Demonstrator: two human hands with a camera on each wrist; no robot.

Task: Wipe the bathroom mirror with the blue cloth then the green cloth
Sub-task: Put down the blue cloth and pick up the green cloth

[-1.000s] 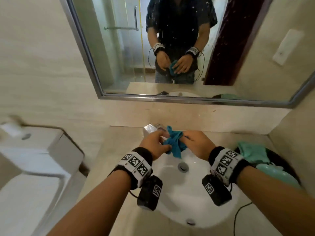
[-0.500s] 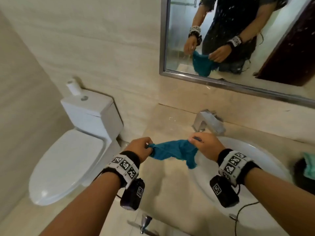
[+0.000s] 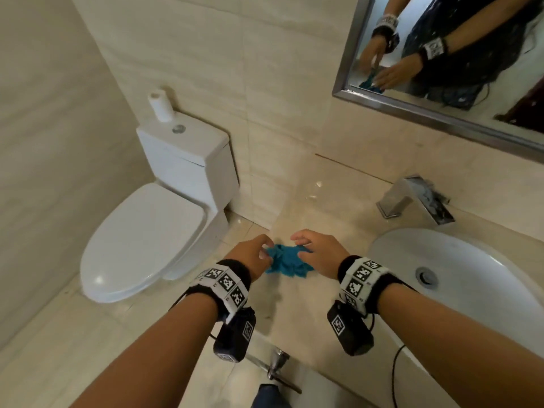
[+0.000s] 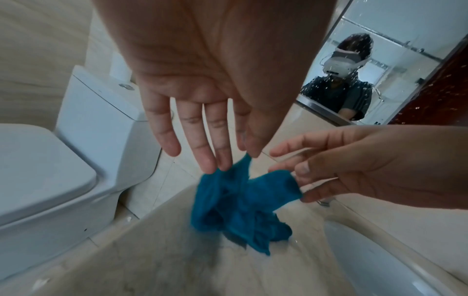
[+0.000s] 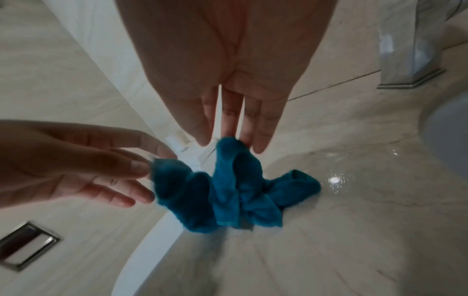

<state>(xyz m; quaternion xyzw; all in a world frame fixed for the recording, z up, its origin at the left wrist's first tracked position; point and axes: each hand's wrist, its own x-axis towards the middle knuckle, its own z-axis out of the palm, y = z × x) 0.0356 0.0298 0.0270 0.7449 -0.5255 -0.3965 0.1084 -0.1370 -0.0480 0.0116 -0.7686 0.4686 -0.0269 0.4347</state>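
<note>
The blue cloth (image 3: pixel 287 262) lies crumpled on the beige counter (image 3: pixel 323 198), left of the sink and near the counter's left edge. My left hand (image 3: pixel 262 250) hovers at its left side and my right hand (image 3: pixel 303 245) at its right, both with fingers spread. In the left wrist view the left hand (image 4: pixel 215 156) has straight fingers whose tips touch the top of the cloth (image 4: pixel 240 206). In the right wrist view the right hand (image 5: pixel 228 140) touches a raised fold of the cloth (image 5: pixel 228 192) the same way. The mirror (image 3: pixel 441 54) hangs at the upper right. No green cloth is in view.
A white sink (image 3: pixel 471 275) is set into the counter on the right, with a chrome faucet (image 3: pixel 412 198) behind it. A white toilet (image 3: pixel 141 240) stands left of the counter, with a paper roll (image 3: pixel 160 106) on its tank. A metal floor drain (image 5: pixel 25 244) lies below.
Both hands carried the blue cloth from above the sink leftward and down onto the counter. Their pinch on it has loosened into spread fingers. The head turned left.
</note>
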